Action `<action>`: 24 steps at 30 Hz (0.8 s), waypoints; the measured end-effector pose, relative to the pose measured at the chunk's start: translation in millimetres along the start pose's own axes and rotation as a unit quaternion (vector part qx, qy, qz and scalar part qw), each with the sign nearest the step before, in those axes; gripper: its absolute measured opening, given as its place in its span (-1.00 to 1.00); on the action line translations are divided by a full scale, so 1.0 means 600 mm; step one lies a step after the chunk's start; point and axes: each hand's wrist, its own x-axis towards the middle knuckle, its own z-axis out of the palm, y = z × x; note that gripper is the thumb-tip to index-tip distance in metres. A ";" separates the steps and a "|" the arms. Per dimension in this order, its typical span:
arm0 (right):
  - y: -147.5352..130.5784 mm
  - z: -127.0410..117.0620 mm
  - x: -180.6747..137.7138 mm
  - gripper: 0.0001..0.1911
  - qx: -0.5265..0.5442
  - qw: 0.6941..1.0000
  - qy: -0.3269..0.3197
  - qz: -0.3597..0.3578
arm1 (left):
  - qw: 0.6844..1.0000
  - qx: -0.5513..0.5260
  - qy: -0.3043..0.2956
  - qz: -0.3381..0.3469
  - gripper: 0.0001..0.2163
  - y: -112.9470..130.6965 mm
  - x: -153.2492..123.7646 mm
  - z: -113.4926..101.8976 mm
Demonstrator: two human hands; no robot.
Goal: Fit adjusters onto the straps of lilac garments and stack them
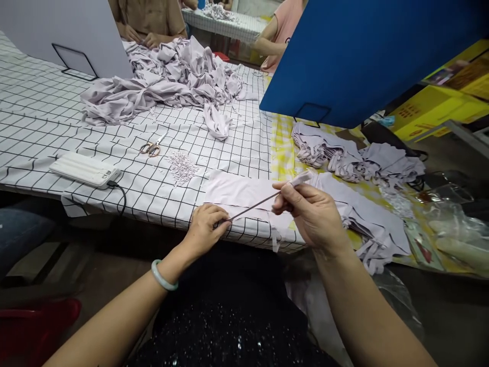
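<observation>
My left hand (205,230) is closed, pinching the near end of a thin dark rod (254,204) at the table's front edge. My right hand (311,214) is closed too, gripping the rod's far end where a narrow pale lilac fabric strap (301,178) is bunched over its tip. A flat piece of lilac fabric (237,191) lies on the table just under the rod. A jade bangle is on my left wrist.
Scissors (153,148), a heap of small fabric snippets (182,166) and a white power bank (84,169) with a cable lie on the checked tablecloth (34,122). Lilac fabric piles (171,81) (359,158) sit behind and right. Blue divider (362,56), white divider (64,30); two other people sit across.
</observation>
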 end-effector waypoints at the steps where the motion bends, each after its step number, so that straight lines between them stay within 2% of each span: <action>1: 0.002 -0.004 0.009 -0.74 -0.023 0.999 0.031 -0.027 | 1.000 0.006 0.000 -0.005 -0.98 0.001 0.001 0.001; 4: 0.013 -0.013 0.048 -0.77 -0.059 0.991 0.091 -0.083 | 1.000 0.014 -0.008 -0.015 -0.93 0.004 0.002 0.001; 7: 0.031 -0.015 0.090 -0.71 -0.027 0.992 0.095 -0.076 | 1.000 0.019 -0.016 -0.015 -0.90 0.006 0.003 -0.001; 10: 0.046 -0.006 0.109 -0.62 0.015 0.996 0.079 -0.038 | 0.999 0.022 -0.024 -0.010 -0.90 0.004 0.003 -0.004; 12: 0.048 0.003 0.104 -0.60 0.036 0.998 0.041 -0.021 | 0.999 0.023 -0.034 -0.010 -0.90 0.002 0.004 -0.007; 15: 0.044 0.010 0.095 -0.65 0.065 0.998 -0.006 -0.024 | 0.998 0.024 -0.050 -0.006 -0.91 -0.001 0.006 -0.010; 18: 0.039 -0.005 0.108 -0.71 0.071 0.997 -0.005 -0.038 | 0.998 0.027 -0.058 -0.007 -0.93 0.000 0.009 -0.010; 21: 0.048 -0.036 0.126 -0.75 -0.058 0.997 0.050 -0.022 | 0.998 0.031 -0.055 -0.020 -0.92 0.002 0.010 -0.009; 23: 0.063 -0.048 0.114 -0.76 -0.178 0.979 0.103 0.003 | 0.998 0.030 -0.052 -0.025 -0.92 0.004 0.010 -0.008; 24: 0.073 -0.048 0.099 -0.77 -0.209 0.972 0.101 0.032 | 0.998 0.028 -0.051 -0.026 -0.91 0.005 0.010 -0.007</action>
